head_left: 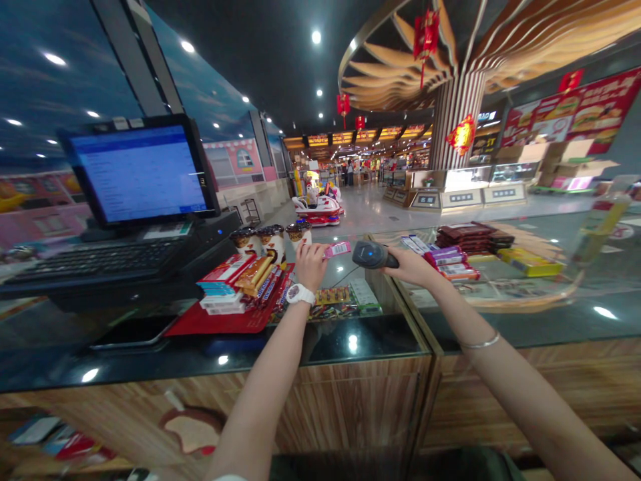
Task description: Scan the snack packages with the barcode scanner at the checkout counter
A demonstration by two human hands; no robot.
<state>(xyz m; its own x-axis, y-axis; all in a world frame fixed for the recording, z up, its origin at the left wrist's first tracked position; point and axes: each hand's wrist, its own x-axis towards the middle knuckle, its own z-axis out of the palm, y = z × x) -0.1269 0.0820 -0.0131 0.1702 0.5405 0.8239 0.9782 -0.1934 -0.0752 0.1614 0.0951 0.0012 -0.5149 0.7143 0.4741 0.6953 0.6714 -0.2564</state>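
Note:
Closed around one end of a small pink packet [337, 249] is my left hand [311, 264], which wears a white watch. A barcode-like patch on the packet is turned toward the dark barcode scanner [369, 255]. That scanner sits in my right hand [411, 266], its head pointing left at the packet with a small gap between them. A blue light glows on its top. Left of my left hand, chocolate bars [256, 279] and stacked boxes [224, 284] lie on a red mat [215, 322], with several lidded cups [272, 243] behind them.
A monitor [140, 172] and keyboard [100, 262] stand on the left, with a phone [135, 331] in front. On the right of the glass counter lie purple-wrapped bars [445, 256], brown packets [468, 238] and a yellow box [531, 261]. A clear pump bottle [601, 224] stands at far right.

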